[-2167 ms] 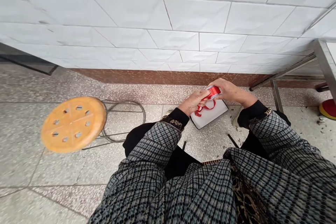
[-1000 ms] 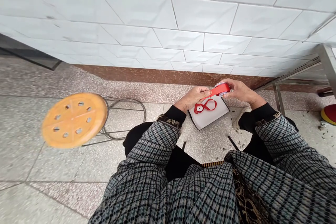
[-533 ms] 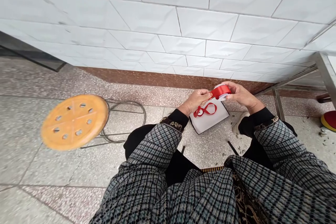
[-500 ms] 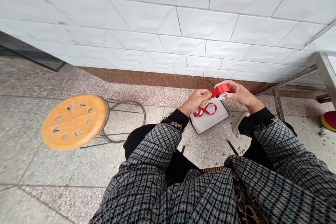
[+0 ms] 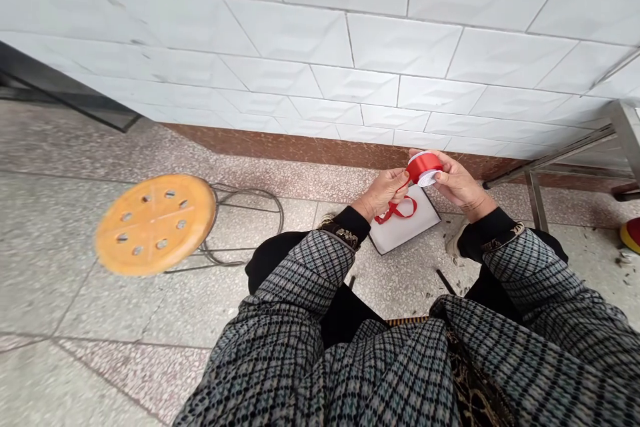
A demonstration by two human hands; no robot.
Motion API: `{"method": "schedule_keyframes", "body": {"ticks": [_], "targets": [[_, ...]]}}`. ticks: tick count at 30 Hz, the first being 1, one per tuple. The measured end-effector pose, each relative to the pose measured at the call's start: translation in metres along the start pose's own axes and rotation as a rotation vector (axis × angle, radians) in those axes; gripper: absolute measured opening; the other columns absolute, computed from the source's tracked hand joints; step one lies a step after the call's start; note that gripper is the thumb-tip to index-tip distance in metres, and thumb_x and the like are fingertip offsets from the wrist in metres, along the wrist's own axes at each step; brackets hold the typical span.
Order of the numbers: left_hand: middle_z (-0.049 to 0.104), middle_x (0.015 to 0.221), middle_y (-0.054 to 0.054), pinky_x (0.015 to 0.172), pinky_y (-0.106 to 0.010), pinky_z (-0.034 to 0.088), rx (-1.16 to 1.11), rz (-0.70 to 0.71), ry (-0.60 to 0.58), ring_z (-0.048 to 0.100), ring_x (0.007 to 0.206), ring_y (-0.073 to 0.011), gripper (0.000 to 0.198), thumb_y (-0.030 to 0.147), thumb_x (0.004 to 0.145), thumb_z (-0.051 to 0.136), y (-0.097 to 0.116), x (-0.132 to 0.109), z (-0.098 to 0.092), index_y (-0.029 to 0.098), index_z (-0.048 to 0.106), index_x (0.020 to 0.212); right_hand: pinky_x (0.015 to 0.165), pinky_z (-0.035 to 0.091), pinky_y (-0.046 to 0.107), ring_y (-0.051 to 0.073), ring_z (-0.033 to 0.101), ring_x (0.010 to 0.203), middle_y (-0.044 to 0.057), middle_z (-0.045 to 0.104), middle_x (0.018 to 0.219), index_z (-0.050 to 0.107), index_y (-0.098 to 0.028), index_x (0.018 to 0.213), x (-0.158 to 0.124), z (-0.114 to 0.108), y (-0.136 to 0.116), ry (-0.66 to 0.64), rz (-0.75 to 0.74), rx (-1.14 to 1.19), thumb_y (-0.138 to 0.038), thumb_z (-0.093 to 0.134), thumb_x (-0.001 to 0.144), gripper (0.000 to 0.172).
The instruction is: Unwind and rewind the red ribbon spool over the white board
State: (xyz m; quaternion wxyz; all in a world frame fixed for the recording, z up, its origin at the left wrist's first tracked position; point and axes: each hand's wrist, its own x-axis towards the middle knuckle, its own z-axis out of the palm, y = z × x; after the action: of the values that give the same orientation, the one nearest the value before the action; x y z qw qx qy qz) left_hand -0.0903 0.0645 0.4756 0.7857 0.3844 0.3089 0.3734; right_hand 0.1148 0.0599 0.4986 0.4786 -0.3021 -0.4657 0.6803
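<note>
My right hand [image 5: 455, 180] grips a spool of red ribbon [image 5: 424, 168] held out in front of me, above the floor. My left hand [image 5: 384, 192] pinches the loose end of the red ribbon [image 5: 397, 209] close to the spool, and a loop of it hangs down. Below both hands a white flat bag [image 5: 406, 225] lies on the speckled floor between my knees.
An orange round stool [image 5: 155, 223] with holes and a wire frame stands to my left. A white tiled wall [image 5: 320, 60] with a brown skirting runs ahead. A metal table leg [image 5: 535, 197] stands at right, with a red and yellow object [image 5: 631, 233] at the edge.
My hands have drawn closer together, the ribbon stretch between them shortening. The hanging loop has risen toward my left hand. The view has shifted slightly right.
</note>
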Motion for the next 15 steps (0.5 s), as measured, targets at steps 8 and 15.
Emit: {"method": "schedule_keyframes", "body": {"ticks": [8, 15], "targets": [[0.035, 0.05, 0.013, 0.039, -0.014, 0.017, -0.086, -0.022, 0.008, 0.022, 0.041, -0.0003, 0.07, 0.073, 0.068, 0.093, 0.001, 0.003, -0.003, 0.017, 0.053, 0.074, 0.099, 0.067, 0.045, 0.031, 0.071, 0.129, 0.012, 0.068, 0.156, 0.068, -0.03, 0.144, 0.006, 0.028, 0.011, 0.023, -0.002, 0.142, -0.058, 0.102, 0.067, 0.089], [0.035, 0.048, 0.013, 0.038, -0.015, 0.017, -0.093, -0.073, -0.112, 0.021, 0.04, -0.0004, 0.074, 0.076, 0.058, 0.097, 0.007, -0.002, -0.008, 0.016, 0.057, 0.075, 0.071, 0.068, 0.03, 0.025, 0.075, 0.112, 0.011, 0.057, 0.168, 0.067, -0.032, 0.146, 0.012, 0.015, -0.003, -0.095, 0.005, 0.029, -0.053, 0.102, 0.068, 0.088]]}}
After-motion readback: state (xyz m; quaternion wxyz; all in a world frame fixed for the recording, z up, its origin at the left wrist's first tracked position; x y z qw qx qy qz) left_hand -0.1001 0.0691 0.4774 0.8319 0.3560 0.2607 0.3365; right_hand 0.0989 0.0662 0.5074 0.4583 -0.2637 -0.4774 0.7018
